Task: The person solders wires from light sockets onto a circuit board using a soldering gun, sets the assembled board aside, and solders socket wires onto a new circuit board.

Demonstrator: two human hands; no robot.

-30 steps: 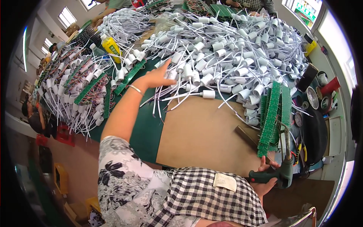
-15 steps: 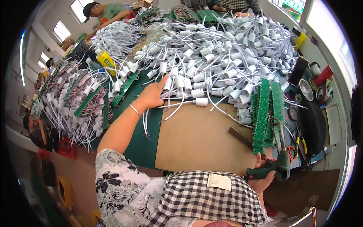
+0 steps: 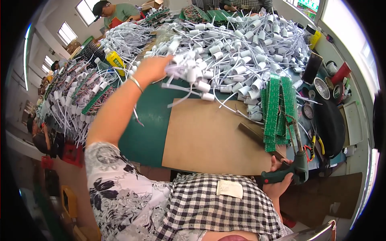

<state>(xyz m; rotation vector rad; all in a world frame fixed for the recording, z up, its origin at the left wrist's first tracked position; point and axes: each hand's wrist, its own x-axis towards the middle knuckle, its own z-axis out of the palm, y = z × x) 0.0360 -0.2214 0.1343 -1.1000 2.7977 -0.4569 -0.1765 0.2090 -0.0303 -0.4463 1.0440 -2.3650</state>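
At the near edge of the heap of white sockets (image 3: pixel 241 60) on the table (image 3: pixel 144 140), as the head view shows, the person's left hand (image 3: pixel 154 69) reaches in among blurred sockets and wires, and whether its fingers are spread or closed on any of them cannot be told. Lower right, the right hand (image 3: pixel 282 184) has its fingers curled around the handle of a green gun-shaped tool (image 3: pixel 300 168), its metal tip just beside the stacked green circuit boards (image 3: pixel 272 108), with a bare brown board (image 3: pixel 213 136) lying between the two hands.
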